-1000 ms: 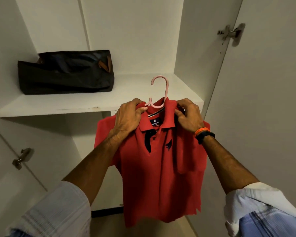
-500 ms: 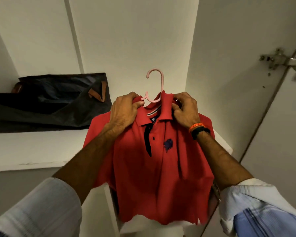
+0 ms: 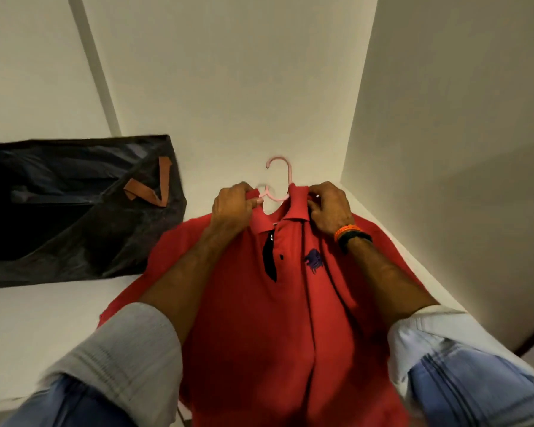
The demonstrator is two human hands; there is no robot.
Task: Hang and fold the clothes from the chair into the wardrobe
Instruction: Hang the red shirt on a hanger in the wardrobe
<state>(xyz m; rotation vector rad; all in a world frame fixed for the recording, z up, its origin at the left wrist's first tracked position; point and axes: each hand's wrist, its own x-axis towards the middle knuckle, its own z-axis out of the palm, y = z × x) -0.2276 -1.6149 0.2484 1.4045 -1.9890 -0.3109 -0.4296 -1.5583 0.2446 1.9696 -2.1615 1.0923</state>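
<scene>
Dim warm light, wide-angle edge blur

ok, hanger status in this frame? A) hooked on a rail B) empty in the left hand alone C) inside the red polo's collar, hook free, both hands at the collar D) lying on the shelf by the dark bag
C: the pink hanger sits in the red polo collar, its hook touching nothing, with the left hand and right hand gripping the collar on either side.

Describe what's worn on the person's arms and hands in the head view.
Both hands, left and right, are bare, no gloves. The pale striped shirt sleeves are pushed up both forearms. The right wrist carries an orange thread band beside a black wristband. The left wrist shows nothing worn.
</scene>
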